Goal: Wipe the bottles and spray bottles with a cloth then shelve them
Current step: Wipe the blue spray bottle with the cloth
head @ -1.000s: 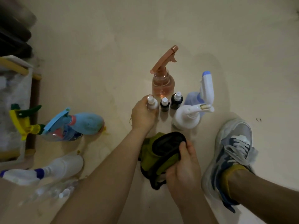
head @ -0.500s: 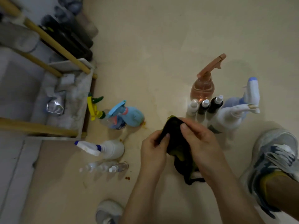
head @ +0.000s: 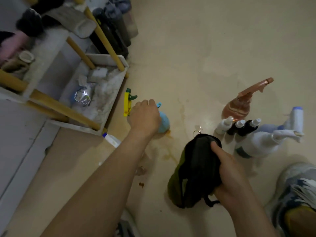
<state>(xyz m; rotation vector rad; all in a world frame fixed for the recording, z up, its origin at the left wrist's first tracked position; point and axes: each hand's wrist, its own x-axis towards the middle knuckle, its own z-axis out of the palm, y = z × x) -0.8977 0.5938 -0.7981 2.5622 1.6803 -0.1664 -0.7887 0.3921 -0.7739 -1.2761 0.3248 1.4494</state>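
Note:
A blue spray bottle lies on the floor, and my left hand is curled over its neck and grips it. My right hand holds a black and green cloth bunched just above the floor. To the right stand an orange spray bottle, three small bottles, a white spray bottle and a pale blue one. A yellow and green sprayer and a white sprayer lie left of my left hand, partly hidden.
A low shelf rack with wooden posts and white trays stands at the left, its bottom tray holding crumpled wrapping. Dark bottles stand behind it. My shoe is at the right, and a small clear bottle lies under my left forearm.
My left hand let go of the cloth and reached left onto the blue spray bottle. My right hand kept the cloth. The view swung left toward the shelf.

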